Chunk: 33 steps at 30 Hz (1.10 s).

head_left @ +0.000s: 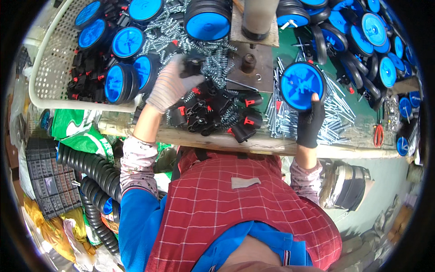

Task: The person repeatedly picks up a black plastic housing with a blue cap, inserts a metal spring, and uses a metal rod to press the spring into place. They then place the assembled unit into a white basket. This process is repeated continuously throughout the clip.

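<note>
Blue wheel (297,86): round, ridged, black-rimmed; in black-gloved right grip (311,120).

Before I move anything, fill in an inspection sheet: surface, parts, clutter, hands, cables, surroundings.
Surface: green benchtop, wooden front edge.
Parts: blue-hubbed black wheel in the right hand; black plastic housings with red tabs, coil springs and steel pins piled loose.
Clutter: heaped wheels at right; red-handled tool, exact kind unclear.
Hands: left hand blurred at a black part, grip unclear; right grips the wheel's lower rim.
Cables: nothing seen.
Surroundings: white perforated basket and green sack at left.
</note>
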Available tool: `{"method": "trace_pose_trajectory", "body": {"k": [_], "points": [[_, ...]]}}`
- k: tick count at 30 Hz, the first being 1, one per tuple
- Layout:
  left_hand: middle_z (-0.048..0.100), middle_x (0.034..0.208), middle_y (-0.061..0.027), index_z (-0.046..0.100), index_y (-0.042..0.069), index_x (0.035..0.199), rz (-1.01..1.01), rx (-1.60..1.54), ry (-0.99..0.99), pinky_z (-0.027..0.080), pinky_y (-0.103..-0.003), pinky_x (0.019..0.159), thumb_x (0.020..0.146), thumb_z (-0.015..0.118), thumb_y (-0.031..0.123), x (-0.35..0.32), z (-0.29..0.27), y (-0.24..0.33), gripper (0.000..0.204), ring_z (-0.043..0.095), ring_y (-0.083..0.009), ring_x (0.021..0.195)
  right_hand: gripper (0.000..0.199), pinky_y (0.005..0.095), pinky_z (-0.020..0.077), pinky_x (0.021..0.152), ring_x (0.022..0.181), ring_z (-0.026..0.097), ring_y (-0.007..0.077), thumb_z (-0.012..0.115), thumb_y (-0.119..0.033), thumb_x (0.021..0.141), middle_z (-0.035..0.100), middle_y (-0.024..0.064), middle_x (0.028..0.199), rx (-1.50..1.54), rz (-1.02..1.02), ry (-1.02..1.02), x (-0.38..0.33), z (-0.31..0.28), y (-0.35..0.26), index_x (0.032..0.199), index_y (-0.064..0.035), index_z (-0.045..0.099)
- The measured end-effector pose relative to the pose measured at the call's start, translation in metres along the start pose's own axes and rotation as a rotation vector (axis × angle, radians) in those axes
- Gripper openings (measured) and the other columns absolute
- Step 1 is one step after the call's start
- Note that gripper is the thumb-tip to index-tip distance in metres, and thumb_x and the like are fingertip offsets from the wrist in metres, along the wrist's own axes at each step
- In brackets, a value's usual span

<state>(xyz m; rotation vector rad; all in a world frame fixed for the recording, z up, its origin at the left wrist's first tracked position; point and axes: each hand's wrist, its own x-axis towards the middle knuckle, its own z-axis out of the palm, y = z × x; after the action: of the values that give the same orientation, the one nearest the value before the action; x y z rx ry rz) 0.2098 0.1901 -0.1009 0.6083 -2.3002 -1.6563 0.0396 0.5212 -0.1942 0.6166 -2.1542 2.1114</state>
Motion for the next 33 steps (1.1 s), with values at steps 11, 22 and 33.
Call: {"method": "trace_pose_trajectory", "body": {"k": [11, 22, 33], "points": [[0.070, 0.092, -0.0095, 0.064, 0.003, 0.108, -0.430, -0.421, -0.390, 0.059, -0.028, 0.068, 0.087, 0.076, 0.040, 0.060, 0.092, 0.023, 0.045, 0.071, -0.0184, 0.077, 0.049, 0.0297, 0.0452, 0.092, 0.101, 0.059, 0.0164, 0.070, -0.027, 0.092, 0.066, 0.0103, 0.114, 0.121, 0.107, 0.087, 0.027, 0.059, -0.023, 0.128, 0.0036, 0.057], [0.070, 0.088, -0.0119, 0.064, -0.001, 0.106, -0.357, -0.273, -0.395, 0.058, -0.031, 0.071, 0.088, 0.073, 0.043, 0.060, 0.086, 0.017, 0.048, 0.071, -0.0210, 0.078, 0.067, 0.0315, 0.0503, 0.088, 0.102, 0.064, 0.0200, 0.068, -0.022, 0.092, 0.066, 0.0157, 0.117, -0.054, -0.020, -0.106, 0.016, 0.102, -0.043, 0.148, -0.0001, 0.039], [0.060, 0.127, -0.0144, 0.058, 0.011, 0.128, 0.797, 1.138, 0.384, 0.050, -0.043, 0.096, 0.073, 0.081, 0.021, 0.134, -0.005, 0.030, 0.061, 0.058, -0.0356, 0.117, 0.052, 0.0411, 0.0535, 0.067, 0.077, 0.070, 0.0373, 0.074, -0.038, 0.084, 0.070, 0.0169, 0.084, -0.531, -0.284, -0.393, 0.100, 0.062, -0.082, 0.121, -0.0048, 0.060]]}}
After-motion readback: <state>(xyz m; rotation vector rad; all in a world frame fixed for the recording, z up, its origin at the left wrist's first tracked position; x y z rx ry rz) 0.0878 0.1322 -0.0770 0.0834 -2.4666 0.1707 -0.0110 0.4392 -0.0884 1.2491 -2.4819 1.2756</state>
